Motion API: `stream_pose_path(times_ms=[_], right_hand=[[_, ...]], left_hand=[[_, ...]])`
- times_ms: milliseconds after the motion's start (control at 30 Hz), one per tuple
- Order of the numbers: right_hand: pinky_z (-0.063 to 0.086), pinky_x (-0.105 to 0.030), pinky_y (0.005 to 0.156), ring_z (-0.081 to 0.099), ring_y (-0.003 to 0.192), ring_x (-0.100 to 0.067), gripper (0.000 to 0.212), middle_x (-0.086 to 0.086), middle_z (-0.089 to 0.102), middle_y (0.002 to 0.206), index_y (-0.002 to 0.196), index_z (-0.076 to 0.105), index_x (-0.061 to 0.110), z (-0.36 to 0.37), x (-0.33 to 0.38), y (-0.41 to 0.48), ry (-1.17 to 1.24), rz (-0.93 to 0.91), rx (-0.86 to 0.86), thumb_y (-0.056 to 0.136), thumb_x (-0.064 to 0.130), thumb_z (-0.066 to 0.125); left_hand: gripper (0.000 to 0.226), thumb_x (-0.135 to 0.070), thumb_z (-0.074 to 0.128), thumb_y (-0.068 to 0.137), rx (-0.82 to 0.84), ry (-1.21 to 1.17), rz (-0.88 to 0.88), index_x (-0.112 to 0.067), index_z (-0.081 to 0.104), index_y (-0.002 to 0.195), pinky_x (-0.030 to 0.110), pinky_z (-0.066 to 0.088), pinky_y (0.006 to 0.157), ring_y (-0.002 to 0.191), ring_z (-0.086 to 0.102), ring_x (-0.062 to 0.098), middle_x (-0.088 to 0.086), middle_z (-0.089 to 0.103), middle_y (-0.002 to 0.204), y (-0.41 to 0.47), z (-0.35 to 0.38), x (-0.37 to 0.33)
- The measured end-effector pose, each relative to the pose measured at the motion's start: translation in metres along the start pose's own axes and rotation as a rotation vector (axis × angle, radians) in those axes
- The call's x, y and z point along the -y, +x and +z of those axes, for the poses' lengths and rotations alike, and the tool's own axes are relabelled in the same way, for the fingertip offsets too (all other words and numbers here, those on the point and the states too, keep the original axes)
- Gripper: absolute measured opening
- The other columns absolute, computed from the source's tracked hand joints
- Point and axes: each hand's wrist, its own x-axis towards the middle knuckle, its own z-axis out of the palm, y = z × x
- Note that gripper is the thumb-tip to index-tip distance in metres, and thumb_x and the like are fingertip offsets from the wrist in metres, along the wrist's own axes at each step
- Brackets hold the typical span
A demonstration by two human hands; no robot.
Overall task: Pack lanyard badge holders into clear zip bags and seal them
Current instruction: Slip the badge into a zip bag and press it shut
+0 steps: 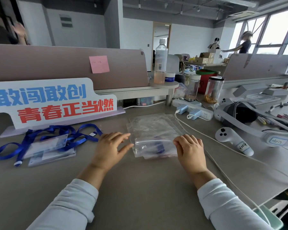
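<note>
Grey office desk in the head view: a filled zip bag (154,147) lies crosswise, long axis left to right, between both hands, on a stack of empty bags (150,125). Holding it, the right hand (190,152) curls its fingers over the bag's right end; the left hand (111,149) is spread and empty just beside the left end. Unpacked lanyard badge holders (45,146) lie further left, nearest that hand.

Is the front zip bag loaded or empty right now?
Loaded: a blue lanyard strap shows through the clear front zip bag. Whether its zip is sealed, cannot tell.
</note>
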Motion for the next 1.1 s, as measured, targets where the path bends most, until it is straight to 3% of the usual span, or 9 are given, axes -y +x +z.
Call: stream_pose_path(times_ms=[133, 300, 433, 633, 833, 933, 1100], right_hand=[[0.041, -0.032, 0.068, 0.06, 0.067, -0.024, 0.026, 0.004, 0.064, 0.073, 0.072, 0.063, 0.017, 0.001, 0.003, -0.001, 0.002, -0.015, -0.002, 0.086, 0.027, 0.042], [0.047, -0.035, 0.066, 0.061, 0.065, -0.025, 0.027, 0.003, 0.064, 0.071, 0.072, 0.063, 0.017, 0.001, 0.005, -0.001, 0.001, -0.036, 0.008, 0.086, 0.027, 0.043], [0.046, -0.034, 0.065, 0.06, 0.064, -0.024, 0.026, 0.004, 0.064, 0.072, 0.072, 0.063, 0.017, 0.001, 0.006, -0.001, -0.006, -0.049, 0.014, 0.085, 0.027, 0.044], [0.048, -0.035, 0.067, 0.061, 0.066, -0.024, 0.026, 0.003, 0.065, 0.073, 0.073, 0.064, 0.017, -0.001, 0.005, -0.002, 0.007, -0.046, 0.024, 0.086, 0.027, 0.043], [0.042, -0.032, 0.069, 0.06, 0.065, -0.023, 0.025, 0.004, 0.064, 0.074, 0.074, 0.064, 0.018, 0.0, 0.007, -0.002, 0.019, -0.073, 0.02, 0.086, 0.027, 0.044], [0.045, -0.034, 0.068, 0.06, 0.066, -0.023, 0.025, 0.005, 0.064, 0.074, 0.074, 0.064, 0.019, -0.003, 0.007, -0.001, 0.026, -0.083, 0.001, 0.086, 0.028, 0.045], [0.032, -0.031, 0.077, 0.062, 0.076, -0.024, 0.028, 0.006, 0.069, 0.084, 0.085, 0.067, 0.02, -0.006, 0.012, -0.001, 0.011, -0.065, 0.03, 0.085, 0.038, 0.046]], left_hand=[[0.066, -0.064, 0.03, 0.087, 0.076, -0.056, -0.001, -0.014, 0.071, 0.098, 0.02, 0.045, 0.073, 0.074, 0.068, 0.014, -0.001, 0.072, 0.085, 0.003, 0.009, -0.021], [0.035, -0.045, 0.049, 0.079, 0.08, -0.086, -0.016, -0.019, 0.072, 0.083, 0.016, 0.032, 0.066, 0.062, 0.064, 0.009, -0.008, 0.07, 0.073, 0.006, 0.014, -0.026], [0.032, -0.044, 0.051, 0.078, 0.069, -0.116, -0.043, -0.021, 0.073, 0.077, 0.019, 0.041, 0.066, 0.059, 0.062, 0.006, -0.01, 0.069, 0.07, 0.004, 0.014, -0.024], [0.013, -0.027, 0.079, 0.069, 0.112, -0.124, -0.146, -0.019, 0.074, 0.077, 0.028, 0.043, 0.064, 0.056, 0.061, 0.011, -0.007, 0.069, 0.067, 0.001, 0.013, -0.019], [0.01, -0.021, 0.079, 0.069, 0.116, -0.053, -0.156, -0.022, 0.069, 0.067, 0.026, 0.033, 0.067, 0.054, 0.058, 0.011, -0.01, 0.066, 0.063, 0.003, 0.009, -0.018], [0.007, -0.026, 0.067, 0.071, 0.103, -0.018, -0.12, -0.022, 0.069, 0.066, 0.024, 0.029, 0.066, 0.053, 0.058, 0.011, -0.009, 0.065, 0.062, 0.005, 0.003, -0.019], [0.021, -0.032, 0.05, 0.083, 0.087, -0.036, -0.068, -0.019, 0.061, 0.072, 0.03, 0.043, 0.066, 0.062, 0.057, 0.015, -0.007, 0.06, 0.068, 0.002, -0.007, -0.019]])
